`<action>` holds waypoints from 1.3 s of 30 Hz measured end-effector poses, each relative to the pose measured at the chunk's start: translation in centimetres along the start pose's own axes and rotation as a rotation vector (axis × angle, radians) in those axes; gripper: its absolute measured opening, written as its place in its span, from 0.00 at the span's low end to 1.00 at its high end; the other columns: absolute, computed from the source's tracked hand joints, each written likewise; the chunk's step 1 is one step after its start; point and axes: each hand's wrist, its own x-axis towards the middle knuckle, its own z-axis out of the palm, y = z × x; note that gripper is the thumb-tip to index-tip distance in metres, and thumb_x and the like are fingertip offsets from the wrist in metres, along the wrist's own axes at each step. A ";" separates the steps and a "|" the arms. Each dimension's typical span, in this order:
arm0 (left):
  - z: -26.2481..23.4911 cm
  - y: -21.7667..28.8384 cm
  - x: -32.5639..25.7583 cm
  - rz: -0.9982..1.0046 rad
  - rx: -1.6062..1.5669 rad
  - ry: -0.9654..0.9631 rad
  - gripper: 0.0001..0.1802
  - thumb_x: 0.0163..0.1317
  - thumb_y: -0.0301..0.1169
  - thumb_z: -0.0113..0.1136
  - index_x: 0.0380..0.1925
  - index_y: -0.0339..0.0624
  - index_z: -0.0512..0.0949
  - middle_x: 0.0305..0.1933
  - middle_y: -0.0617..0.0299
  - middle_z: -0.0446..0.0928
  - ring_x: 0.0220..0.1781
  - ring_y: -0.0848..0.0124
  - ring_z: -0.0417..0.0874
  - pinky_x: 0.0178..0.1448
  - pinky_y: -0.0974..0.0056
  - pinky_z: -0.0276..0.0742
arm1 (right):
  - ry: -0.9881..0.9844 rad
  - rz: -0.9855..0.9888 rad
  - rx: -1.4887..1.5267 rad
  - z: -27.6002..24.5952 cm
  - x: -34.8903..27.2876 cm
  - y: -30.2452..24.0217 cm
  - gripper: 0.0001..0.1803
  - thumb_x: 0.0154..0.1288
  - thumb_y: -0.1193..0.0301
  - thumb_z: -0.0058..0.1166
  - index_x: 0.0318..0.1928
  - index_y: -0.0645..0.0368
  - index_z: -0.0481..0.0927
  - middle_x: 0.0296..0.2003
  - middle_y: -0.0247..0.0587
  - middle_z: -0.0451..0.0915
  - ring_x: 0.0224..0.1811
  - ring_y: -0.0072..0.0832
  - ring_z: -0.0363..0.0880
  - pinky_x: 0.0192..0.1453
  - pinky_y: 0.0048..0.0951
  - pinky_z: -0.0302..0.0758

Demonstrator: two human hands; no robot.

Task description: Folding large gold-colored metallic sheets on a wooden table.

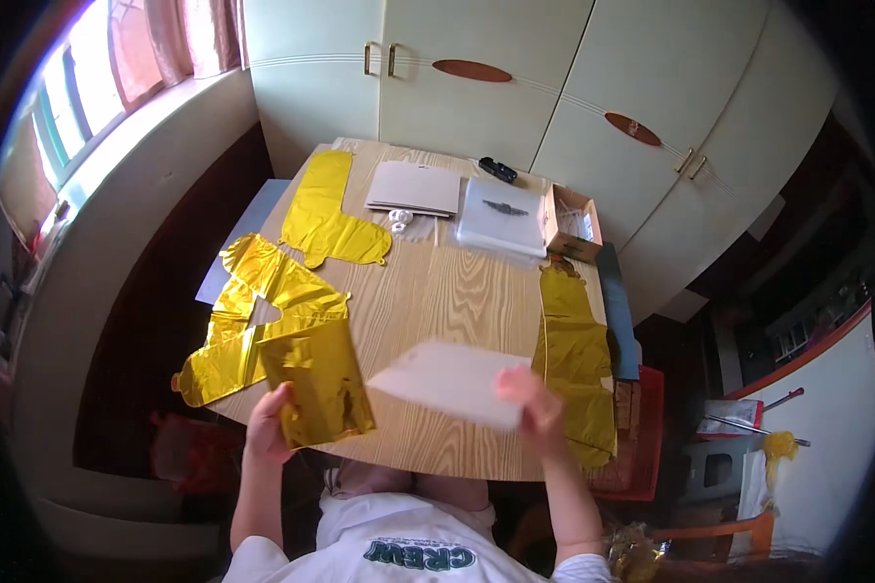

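Note:
My left hand (270, 424) is closed on the lower left edge of a flat, folded gold foil balloon (319, 381), lifted at the table's near left edge. Over the near middle of the table, my right hand (533, 406) grips the right end of a pale grey card sheet (452, 379), which is smeared by motion. Behind the folded foil lies an uninflated gold foil balloon (301, 313) with a gap in its middle. Farther back an L-shaped gold foil balloon (326, 219) lies flat. Another long gold foil balloon (576, 340) lies along the right edge.
At the back of the wooden table (428, 301) are a stack of grey cards (413, 188), white rings (399, 220), clear plastic bags (501, 228), a black object (498, 170) and an open cardboard box (573, 225). A red crate (647, 437) stands beside the table's right side.

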 end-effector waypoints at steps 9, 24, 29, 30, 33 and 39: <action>-2.2 -2.0 0.2 0.066 -0.050 0.150 0.21 0.72 0.39 0.45 0.58 0.37 0.69 0.58 0.51 0.76 0.56 0.56 0.80 0.60 0.50 0.77 | -0.564 0.022 -0.632 13.2 -4.8 -9.0 0.16 0.58 0.65 0.56 0.44 0.58 0.83 0.48 0.34 0.82 0.35 0.24 0.81 0.32 0.26 0.81; 2.9 -13.1 1.6 -0.273 -0.051 0.342 0.22 0.75 0.41 0.37 0.59 0.38 0.67 0.59 0.51 0.74 0.59 0.55 0.78 0.63 0.46 0.72 | -0.522 0.400 -0.629 6.1 -8.0 -2.6 0.25 0.59 0.63 0.60 0.54 0.63 0.77 0.59 0.45 0.74 0.44 0.40 0.75 0.50 0.37 0.77; 4.9 -12.9 2.0 -0.347 0.020 0.387 0.22 0.76 0.41 0.35 0.59 0.38 0.66 0.60 0.50 0.73 0.60 0.55 0.76 0.65 0.46 0.70 | -0.469 0.466 -0.539 6.5 -7.8 -3.3 0.24 0.59 0.67 0.61 0.53 0.67 0.76 0.55 0.48 0.75 0.46 0.44 0.76 0.50 0.38 0.77; 4.9 -12.9 2.1 -0.357 0.015 0.377 0.22 0.76 0.40 0.35 0.59 0.38 0.66 0.60 0.49 0.73 0.60 0.55 0.76 0.66 0.46 0.70 | -0.461 0.478 -0.515 6.8 -8.5 -2.8 0.23 0.59 0.67 0.61 0.53 0.67 0.76 0.54 0.49 0.75 0.46 0.44 0.76 0.51 0.39 0.76; 4.7 -13.0 2.0 -0.387 0.028 0.373 0.22 0.76 0.39 0.35 0.60 0.37 0.66 0.61 0.48 0.72 0.61 0.54 0.75 0.67 0.47 0.69 | -0.502 0.570 -0.444 6.8 -8.2 -3.3 0.23 0.60 0.69 0.60 0.53 0.69 0.75 0.53 0.50 0.74 0.49 0.46 0.76 0.52 0.40 0.76; 3.8 -11.4 3.4 -0.475 0.157 0.337 0.23 0.75 0.39 0.36 0.62 0.34 0.64 0.62 0.47 0.71 0.62 0.53 0.75 0.68 0.46 0.68 | -0.456 0.514 -0.327 6.4 -6.6 -2.0 0.24 0.62 0.69 0.58 0.57 0.68 0.73 0.54 0.49 0.74 0.53 0.44 0.75 0.58 0.39 0.74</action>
